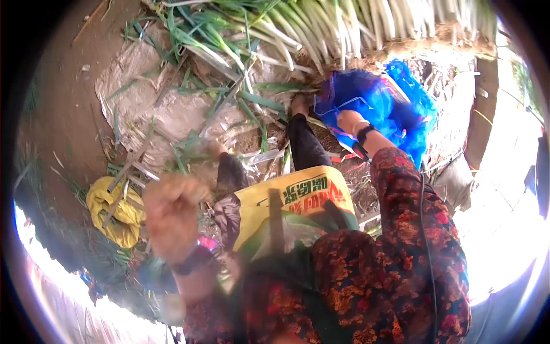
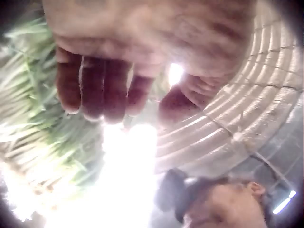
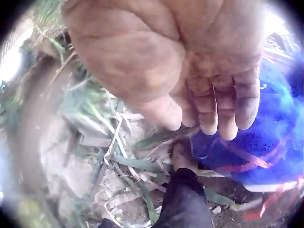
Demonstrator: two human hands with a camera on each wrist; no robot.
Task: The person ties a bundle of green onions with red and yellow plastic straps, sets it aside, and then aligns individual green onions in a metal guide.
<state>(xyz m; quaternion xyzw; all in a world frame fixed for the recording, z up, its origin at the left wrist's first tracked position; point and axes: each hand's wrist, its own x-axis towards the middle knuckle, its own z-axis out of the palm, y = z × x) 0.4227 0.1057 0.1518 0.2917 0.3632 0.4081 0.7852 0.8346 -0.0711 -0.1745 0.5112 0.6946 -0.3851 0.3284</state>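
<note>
Head: left hand (image 1: 175, 215) at 8 o'clock, blurred. Right hand (image 1: 352, 121) at 2 o'clock, over blue netting (image 1: 424, 109); contact unclear. Stalks lined up in row (image 1: 424, 20) at 1 o'clock, loose stalks (image 1: 223, 54) at 11. Work seems part done: row well filled, loose ones left over.

Left wrist: fingers extended, thumb apart, nothing held; blurred greenery (image 2: 52, 104) at 9 o'clock, ribbed brim (image 2: 247, 109) at 3.

Right wrist: fingers loosely straight, nothing gripped; netting at 3 o'clock, foot (image 3: 184, 159) at 5.
</note>
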